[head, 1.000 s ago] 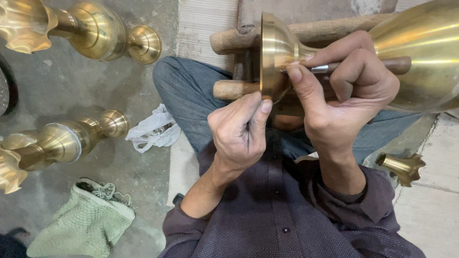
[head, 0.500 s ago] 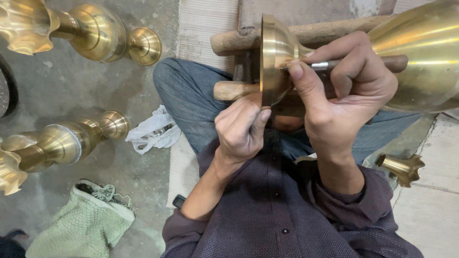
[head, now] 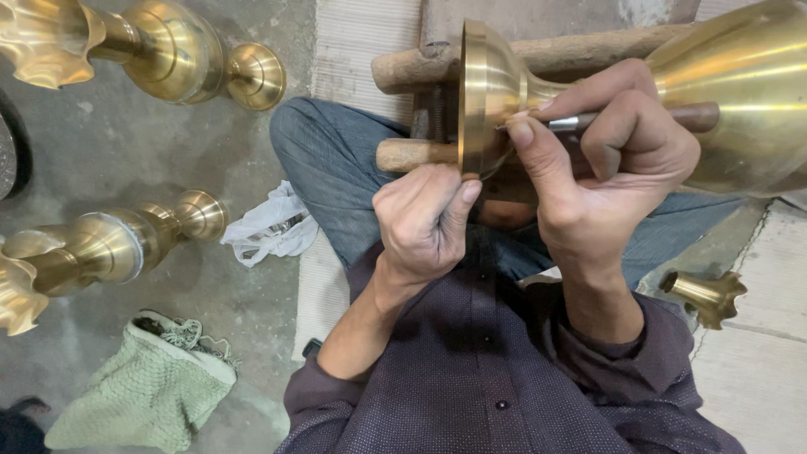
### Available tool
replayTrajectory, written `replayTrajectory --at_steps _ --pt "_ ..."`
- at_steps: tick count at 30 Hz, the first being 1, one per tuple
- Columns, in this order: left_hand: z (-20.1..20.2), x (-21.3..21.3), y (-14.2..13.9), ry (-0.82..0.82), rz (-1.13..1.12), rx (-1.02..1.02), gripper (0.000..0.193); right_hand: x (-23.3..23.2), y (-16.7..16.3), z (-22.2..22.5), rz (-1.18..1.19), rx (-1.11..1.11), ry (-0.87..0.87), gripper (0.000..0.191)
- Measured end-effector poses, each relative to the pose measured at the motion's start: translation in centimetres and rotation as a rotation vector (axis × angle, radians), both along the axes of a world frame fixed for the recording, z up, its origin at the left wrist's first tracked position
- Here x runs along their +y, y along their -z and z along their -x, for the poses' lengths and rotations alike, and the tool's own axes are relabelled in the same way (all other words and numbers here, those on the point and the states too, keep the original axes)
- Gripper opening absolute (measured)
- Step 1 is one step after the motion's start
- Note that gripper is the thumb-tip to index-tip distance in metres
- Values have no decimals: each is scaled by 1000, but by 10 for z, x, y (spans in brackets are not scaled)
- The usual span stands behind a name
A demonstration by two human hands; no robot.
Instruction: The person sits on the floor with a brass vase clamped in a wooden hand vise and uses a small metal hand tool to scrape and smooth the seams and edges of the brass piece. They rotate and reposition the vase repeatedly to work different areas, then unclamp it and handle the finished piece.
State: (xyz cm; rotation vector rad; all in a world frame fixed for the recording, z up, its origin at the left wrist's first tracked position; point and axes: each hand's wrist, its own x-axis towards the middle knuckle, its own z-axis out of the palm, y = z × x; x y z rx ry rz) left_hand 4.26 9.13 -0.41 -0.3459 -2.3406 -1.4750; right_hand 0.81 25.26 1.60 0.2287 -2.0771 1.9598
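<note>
Gripped in the right hand (head: 614,160) is a slim tool (head: 639,118) with a metal shank and a wooden handle, thumb and fingers wrapped tight around it, its tip hidden against the narrow neck of a large brass vase (head: 622,92). That vase lies on its side across the person's lap, round foot toward the left hand (head: 424,223), flared body running off the upper right edge. The left hand is curled into a loose fist just below the foot's rim, thumb tip touching the rim; whether it holds anything inside the fist cannot be told. The vase rests on a frame of two wooden bars (head: 538,55), one above the foot and one passing behind it at thumb level.

Counting brass pieces: four in all. Besides the one being worked, two vases with ruffled mouths lie on the grey floor at left, one at the top (head: 143,50) and one lower down (head: 101,252), well apart from the hands. A small flared brass piece (head: 710,294) lies near the right elbow.

A crumpled white plastic bag (head: 269,227) sits beside the knee, contents unclear. A green knitted cloth pouch (head: 143,391) lies at lower left.
</note>
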Motion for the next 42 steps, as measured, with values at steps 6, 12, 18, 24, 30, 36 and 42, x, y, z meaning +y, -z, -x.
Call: replayTrajectory --at_steps 6,12,18,24,30,36,42 --pt "0 2 -19 -35 -39 -109 16 0 -1 3 -78 68 17 59" --pt "-1 3 -19 -46 -60 -123 12 -3 -4 2 -6 -18 45 53" --pt "0 -2 -2 34 -66 15 12 -5 -3 2 20 -26 60 52" --pt "-4 -1 10 3 -3 45 13 -4 -3 5 -49 40 48 55" --pt "-4 3 4 -26 6 7 20 -4 -4 3 -16 15 53 55" --pt "-3 8 -14 -76 -31 -89 19 -3 -5 4 -49 35 50 56" --pt "-3 9 -22 -91 -63 -148 14 -6 -9 2 11 -28 75 54"
